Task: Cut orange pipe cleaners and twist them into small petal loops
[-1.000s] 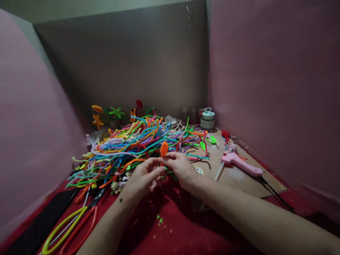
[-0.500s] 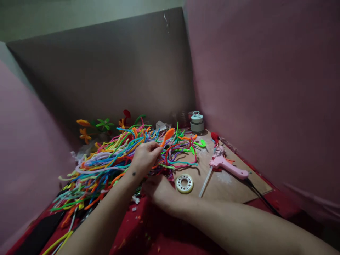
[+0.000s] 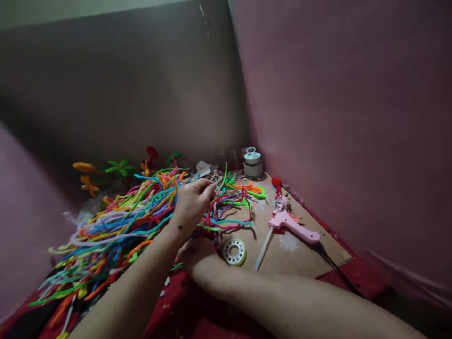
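Above a pile of colourful pipe cleaners (image 3: 120, 221), my left hand (image 3: 192, 200) is closed, thumb and forefinger pinched together. What lies between those fingertips, if anything, is too small to make out. Lower and closer to me, my right hand (image 3: 199, 261) bends inward by the pile's near edge, its fingers hidden behind my left wrist and in shadow. An orange pipe-cleaner petal (image 3: 253, 188) lies on the board just right of my left hand, against a green pipe-cleaner leaf (image 3: 261, 192).
A roll of tape (image 3: 234, 252) and a pink glue gun (image 3: 294, 228) with its glue stick and cord lie on the wooden board (image 3: 300, 261). A lidded jar (image 3: 253, 163) stands in the back corner. Finished pipe-cleaner flowers (image 3: 120, 167) stand behind the pile. Red cloth (image 3: 190, 306) covers the near side.
The orange petal that stood in my left hand's fingers is gone from them; orange now lies beside the green leaf. The whole view has shifted slightly, so things appear further left.
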`<state>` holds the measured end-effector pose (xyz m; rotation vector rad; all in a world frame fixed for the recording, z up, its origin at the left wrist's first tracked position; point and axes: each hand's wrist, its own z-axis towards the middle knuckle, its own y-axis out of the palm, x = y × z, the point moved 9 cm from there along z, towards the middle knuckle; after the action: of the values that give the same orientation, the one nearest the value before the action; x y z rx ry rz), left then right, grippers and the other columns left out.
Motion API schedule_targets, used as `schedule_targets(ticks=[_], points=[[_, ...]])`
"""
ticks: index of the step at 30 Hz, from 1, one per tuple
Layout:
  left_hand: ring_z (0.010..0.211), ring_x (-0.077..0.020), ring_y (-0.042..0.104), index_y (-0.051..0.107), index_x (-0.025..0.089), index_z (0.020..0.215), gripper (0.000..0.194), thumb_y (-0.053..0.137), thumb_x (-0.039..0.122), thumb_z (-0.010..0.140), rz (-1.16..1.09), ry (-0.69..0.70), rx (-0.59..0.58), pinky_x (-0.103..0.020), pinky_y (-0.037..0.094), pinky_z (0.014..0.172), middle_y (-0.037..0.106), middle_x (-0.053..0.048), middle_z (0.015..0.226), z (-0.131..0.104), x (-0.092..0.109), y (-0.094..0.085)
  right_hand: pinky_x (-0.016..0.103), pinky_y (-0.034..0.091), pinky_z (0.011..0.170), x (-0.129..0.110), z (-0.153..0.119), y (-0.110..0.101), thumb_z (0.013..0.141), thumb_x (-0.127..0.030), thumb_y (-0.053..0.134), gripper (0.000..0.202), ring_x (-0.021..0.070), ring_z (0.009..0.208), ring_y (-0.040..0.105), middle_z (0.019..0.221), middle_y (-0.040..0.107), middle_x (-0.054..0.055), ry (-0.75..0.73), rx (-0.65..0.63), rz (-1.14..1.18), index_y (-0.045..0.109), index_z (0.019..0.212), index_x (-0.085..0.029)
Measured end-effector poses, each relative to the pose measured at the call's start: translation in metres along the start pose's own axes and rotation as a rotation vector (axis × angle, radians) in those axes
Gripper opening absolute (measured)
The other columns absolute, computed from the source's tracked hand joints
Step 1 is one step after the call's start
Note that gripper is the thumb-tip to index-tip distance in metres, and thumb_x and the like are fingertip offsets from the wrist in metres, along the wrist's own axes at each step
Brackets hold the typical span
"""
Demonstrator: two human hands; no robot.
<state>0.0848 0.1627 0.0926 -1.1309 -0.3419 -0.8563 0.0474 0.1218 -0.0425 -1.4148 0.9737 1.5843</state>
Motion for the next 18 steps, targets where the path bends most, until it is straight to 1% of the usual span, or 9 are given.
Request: schedule_targets(ticks=[1,2,3,4,6,9,12,15,18], points=[[0.038,-0.0080,0.044,0.063,0.017,0.070,0.022,0.053,0.036,0.076,-0.039,0.003,0.028,-0.018,0.032,0.039,0.051,0.004,0.045,-0.010,-0.002,-0.013,0.029,0.044,0.063,0.000,-0.004,-0.001,0.081,-0.019,0.052,0.016,0.0180,0.071,0.057,0.070,0.060,0.003,0.027,0.026,-0.016,0.064,0.072,-0.013],[0.039,-0.0076,0.043,0.063,0.017,0.072,0.022,0.054,0.037,0.076,-0.077,-0.007,0.055,-0.018,0.032,0.039,0.052,0.004,0.048,-0.019,-0.006,-0.025,0.027,0.040,0.057,-0.002,-0.008,-0.002,0.079,-0.015,0.049,0.021,0.0152,0.061,0.053,0.055,0.053,0.001,0.042,0.042,-0.022,0.061,0.062,-0.013],[0.039,-0.0072,0.043,0.063,0.017,0.073,0.022,0.055,0.037,0.075,-0.111,-0.027,0.094,-0.018,0.033,0.039,0.054,0.004,0.050,-0.028,-0.012,-0.039,0.025,0.035,0.051,-0.003,-0.012,-0.003,0.077,-0.012,0.048,0.023,0.0118,0.051,0.047,0.047,0.045,-0.002,0.064,0.063,-0.026,0.058,0.057,-0.014],[0.039,-0.0070,0.043,0.064,0.017,0.075,0.021,0.056,0.037,0.075,-0.140,-0.049,0.139,-0.018,0.034,0.039,0.054,0.003,0.052,-0.037,-0.019,-0.053,0.023,0.029,0.046,0.000,-0.017,-0.007,0.073,-0.012,0.049,0.021,0.0091,0.044,0.038,0.042,0.039,-0.004,0.118,0.116,-0.017,0.055,0.053,-0.015],[0.040,-0.0065,0.043,0.064,0.017,0.075,0.020,0.057,0.036,0.073,-0.179,-0.102,0.243,-0.018,0.034,0.039,0.055,0.003,0.052,-0.051,-0.037,-0.083,0.022,0.024,0.043,-0.001,-0.023,-0.008,0.069,-0.010,0.048,0.020,0.0066,0.040,0.031,0.039,0.035,-0.006,0.139,0.127,-0.018,0.052,0.050,-0.015],[0.039,-0.0054,0.041,0.064,0.016,0.075,0.022,0.061,0.037,0.070,-0.233,-0.212,0.402,-0.016,0.030,0.037,0.055,0.004,0.052,-0.069,-0.071,-0.129,0.021,0.019,0.040,0.000,-0.025,-0.003,0.072,-0.016,0.045,0.017,0.0065,0.035,0.028,0.035,0.033,-0.008,0.144,0.092,0.024,0.056,0.059,-0.016],[0.037,-0.0047,0.041,0.062,0.015,0.080,0.027,0.065,0.036,0.064,-0.310,-0.320,0.500,-0.016,0.029,0.035,0.059,0.003,0.056,-0.080,-0.104,-0.164,0.020,0.015,0.038,0.002,-0.025,-0.001,0.073,-0.020,0.046,0.017,0.0057,0.032,0.026,0.033,0.031,-0.008,0.133,0.088,0.047,0.056,0.061,-0.015],[0.036,-0.0061,0.042,0.062,0.014,0.080,0.030,0.065,0.036,0.059,-0.226,-0.322,0.479,-0.018,0.031,0.036,0.056,0.004,0.051,-0.079,-0.122,-0.184,0.020,0.015,0.037,0.001,-0.026,-0.001,0.074,-0.025,0.047,0.018,0.0050,0.031,0.025,0.034,0.032,-0.009,0.117,0.097,0.081,0.055,0.061,-0.015],[0.041,-0.0095,0.048,0.064,0.013,0.075,0.029,0.062,0.038,0.061,-0.058,-0.256,0.384,-0.021,0.037,0.040,0.058,0.001,0.051,-0.069,-0.126,-0.187,0.020,0.015,0.037,-0.003,-0.029,-0.001,0.074,-0.028,0.047,0.020,0.0048,0.031,0.025,0.035,0.034,-0.008,0.113,0.091,0.093,0.054,0.061,-0.015]])
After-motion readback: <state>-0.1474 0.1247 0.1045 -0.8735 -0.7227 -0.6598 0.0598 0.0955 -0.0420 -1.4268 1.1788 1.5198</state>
